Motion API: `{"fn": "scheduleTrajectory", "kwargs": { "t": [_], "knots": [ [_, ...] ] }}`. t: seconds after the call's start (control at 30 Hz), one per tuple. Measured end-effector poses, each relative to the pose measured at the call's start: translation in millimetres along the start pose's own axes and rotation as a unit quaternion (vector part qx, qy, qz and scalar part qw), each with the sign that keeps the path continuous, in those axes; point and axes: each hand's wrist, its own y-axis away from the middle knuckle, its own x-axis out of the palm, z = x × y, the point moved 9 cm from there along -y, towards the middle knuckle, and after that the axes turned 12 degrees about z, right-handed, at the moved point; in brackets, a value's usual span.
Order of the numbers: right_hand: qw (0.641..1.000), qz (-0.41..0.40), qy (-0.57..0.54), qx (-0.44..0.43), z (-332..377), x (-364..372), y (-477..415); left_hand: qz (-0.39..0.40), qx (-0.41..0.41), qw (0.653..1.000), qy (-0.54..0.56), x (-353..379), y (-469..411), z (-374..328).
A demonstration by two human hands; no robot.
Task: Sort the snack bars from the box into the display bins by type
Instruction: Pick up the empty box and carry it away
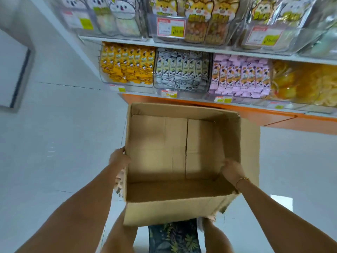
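Note:
An open cardboard box [175, 148] sits in front of me with nothing visible inside. My left hand [118, 157] grips its left wall at the rim. My right hand [231, 169] grips the right wall, fingers inside the box. On the low shelf beyond stand three clear display bins: yellow snack bars [127, 63] on the left, grey-white bars [182, 69] in the middle, pink bars [238, 75] on the right. Each bin is packed with upright bars.
The shelf has an orange base [273, 115] just behind the box. A bin of yellow-orange packets [302, 84] stands right of the pink bars. Bagged snacks with animal faces [197, 17] fill the shelf above. Pale tiled floor [54, 134] lies to the left. My legs are under the box.

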Motion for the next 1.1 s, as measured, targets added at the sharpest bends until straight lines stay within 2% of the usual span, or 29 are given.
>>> {"fn": "scheduleTrajectory", "kwargs": {
  "t": [0.1, 0.23, 0.37, 0.53, 0.7, 0.83, 0.9, 1.1],
  "knots": [
    [0.998, 0.006, 0.048, -0.031, 37, -1, 31, -0.015, 0.019, 0.999, -0.037, -55, 28, -1],
    [0.996, 0.003, 0.05, -0.069, 91, -1, 60, -0.016, 0.056, 0.99, -0.128, -125, 62, 0],
    [0.992, 0.024, 0.04, -0.118, 150, 6, 71, -0.019, 0.076, 0.976, -0.205, -136, 79, -5],
    [0.99, 0.067, 0.018, -0.122, 185, 14, 67, 0.015, 0.057, 0.983, -0.175, -85, 69, 19],
    [0.994, 0.068, 0.037, -0.076, 143, 8, 56, 0.066, 0.034, 0.984, -0.164, -46, 63, 52],
    [0.998, 0.027, 0.042, -0.04, 107, -1, 51, 0.079, 0.031, 0.991, -0.103, -76, 61, 70],
    [0.998, 0.034, 0.028, -0.04, 110, 6, 56, 0.069, 0.016, 0.994, -0.084, -99, 69, 80],
    [0.992, 0.068, 0.009, -0.103, 188, 27, 77, -0.004, 0.0, 0.999, -0.054, -203, 103, 109]
  ]
}}
